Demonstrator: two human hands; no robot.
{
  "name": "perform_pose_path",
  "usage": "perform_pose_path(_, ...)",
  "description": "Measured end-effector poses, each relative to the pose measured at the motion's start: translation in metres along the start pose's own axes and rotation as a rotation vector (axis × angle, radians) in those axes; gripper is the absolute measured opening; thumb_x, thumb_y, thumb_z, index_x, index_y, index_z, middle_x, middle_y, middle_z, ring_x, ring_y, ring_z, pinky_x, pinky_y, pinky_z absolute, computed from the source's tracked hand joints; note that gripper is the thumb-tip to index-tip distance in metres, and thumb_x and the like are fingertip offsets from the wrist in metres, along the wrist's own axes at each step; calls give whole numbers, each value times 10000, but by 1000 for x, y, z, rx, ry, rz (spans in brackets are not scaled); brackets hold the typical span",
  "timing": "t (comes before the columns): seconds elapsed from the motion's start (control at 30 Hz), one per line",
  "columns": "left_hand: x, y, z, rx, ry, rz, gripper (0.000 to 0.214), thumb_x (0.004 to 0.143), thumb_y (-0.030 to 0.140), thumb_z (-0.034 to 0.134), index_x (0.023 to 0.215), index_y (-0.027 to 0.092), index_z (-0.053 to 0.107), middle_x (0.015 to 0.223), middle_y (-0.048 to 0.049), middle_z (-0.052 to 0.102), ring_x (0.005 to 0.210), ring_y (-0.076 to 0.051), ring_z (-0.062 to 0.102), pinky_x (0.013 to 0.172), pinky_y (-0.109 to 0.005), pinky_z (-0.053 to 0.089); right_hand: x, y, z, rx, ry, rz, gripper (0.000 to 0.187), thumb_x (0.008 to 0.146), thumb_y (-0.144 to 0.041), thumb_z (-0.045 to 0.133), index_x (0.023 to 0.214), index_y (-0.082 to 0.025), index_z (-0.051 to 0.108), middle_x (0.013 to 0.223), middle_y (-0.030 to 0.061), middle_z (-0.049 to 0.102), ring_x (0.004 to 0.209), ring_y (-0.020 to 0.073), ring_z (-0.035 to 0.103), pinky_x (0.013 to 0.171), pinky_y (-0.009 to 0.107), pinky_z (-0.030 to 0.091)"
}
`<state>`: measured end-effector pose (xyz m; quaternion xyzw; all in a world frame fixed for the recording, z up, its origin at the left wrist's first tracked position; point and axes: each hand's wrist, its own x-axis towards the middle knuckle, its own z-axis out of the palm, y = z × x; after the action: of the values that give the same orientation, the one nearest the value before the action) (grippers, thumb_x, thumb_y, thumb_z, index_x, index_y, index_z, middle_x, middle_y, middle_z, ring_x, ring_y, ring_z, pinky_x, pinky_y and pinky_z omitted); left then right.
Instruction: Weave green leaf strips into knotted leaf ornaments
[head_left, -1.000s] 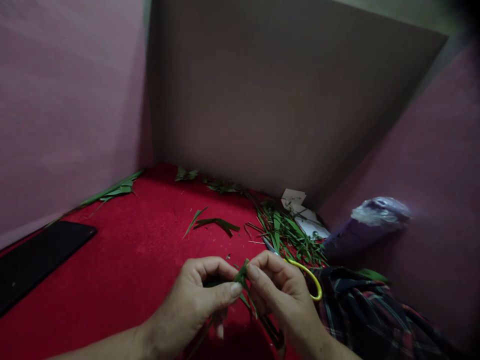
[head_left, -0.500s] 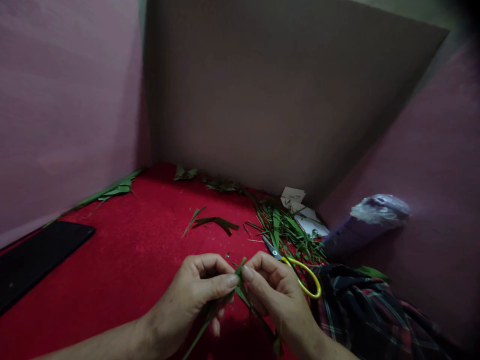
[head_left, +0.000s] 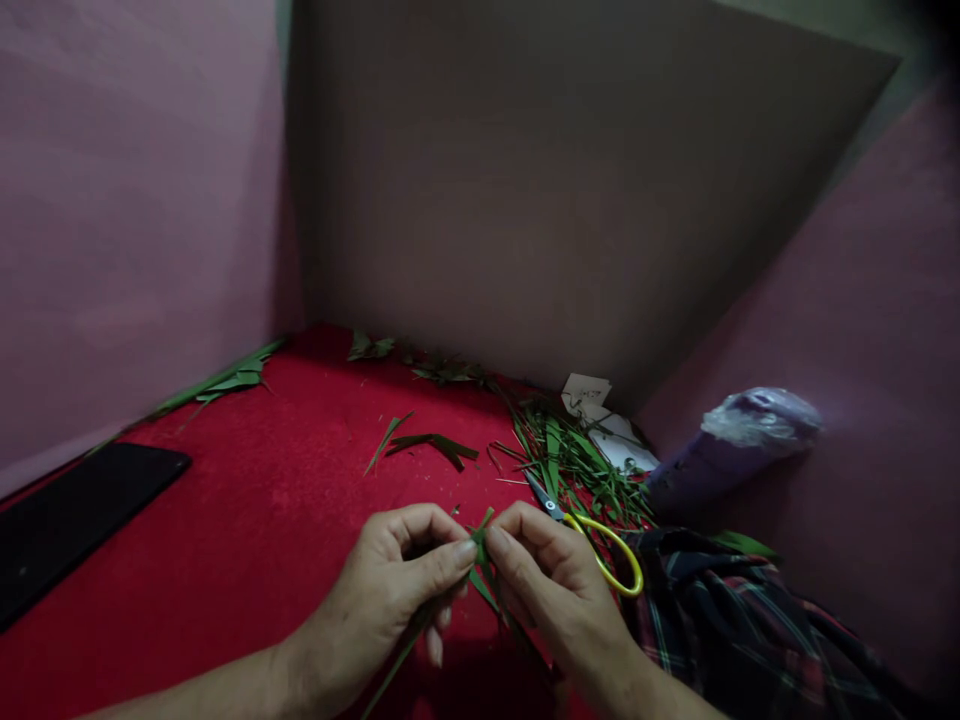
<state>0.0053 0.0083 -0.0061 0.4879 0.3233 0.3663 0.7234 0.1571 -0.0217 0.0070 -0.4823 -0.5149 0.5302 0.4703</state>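
Observation:
Green leaf strips [head_left: 482, 585] cross between my two hands, low in the middle of the head view. My left hand [head_left: 397, 580] pinches them between thumb and forefinger from the left, with one long strip trailing down below the palm. From the right, my right hand [head_left: 555, 585] pinches the same strips, its thumb tip close to the other thumb. The short upper ends poke out above the fingertips. Just past my right hand, scissors [head_left: 611, 555] with yellow handles lie with their blades on the edge of a leaf pile [head_left: 577, 460].
Cut leaf pieces [head_left: 431, 445] lie ahead on the red floor cloth [head_left: 277, 510]. A black flat object [head_left: 82, 520] is at left. White papers [head_left: 619, 438], a plastic-wrapped purple object [head_left: 742, 440] and plaid cloth [head_left: 735, 620] are at right. Walls stand on three sides.
The fingers have shifted slightly around the strips, and the upper ends now look more spread. Both hands keep their pinch in nearly the same place.

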Motion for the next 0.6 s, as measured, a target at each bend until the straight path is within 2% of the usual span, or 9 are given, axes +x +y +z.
perform_pose_path(0.2,2,3,1,-28,23,9,224,760,344,640,695,138,580,531,44,502,400,-60,460,346,-163,450,0,-3,-1,-35,-9,-51,288,830,-430,563,726,-176,476,587,-61,412,510,68,318,468,197,262)
perform_pose_path(0.37,2,7,5,-29,55,10,233,727,343,672,696,129,585,569,37,516,430,-64,481,372,-172,464,-3,-6,0,-97,3,-68,298,837,-441,539,717,-178,463,596,-56,398,523,77,301,479,213,251)
perform_pose_path(0.6,4,10,4,-18,66,-13,237,633,291,743,712,137,581,505,51,539,382,-69,492,370,-175,436,-1,-1,-1,-148,1,-111,280,866,-422,503,736,-177,467,618,-50,397,533,79,313,479,211,263)
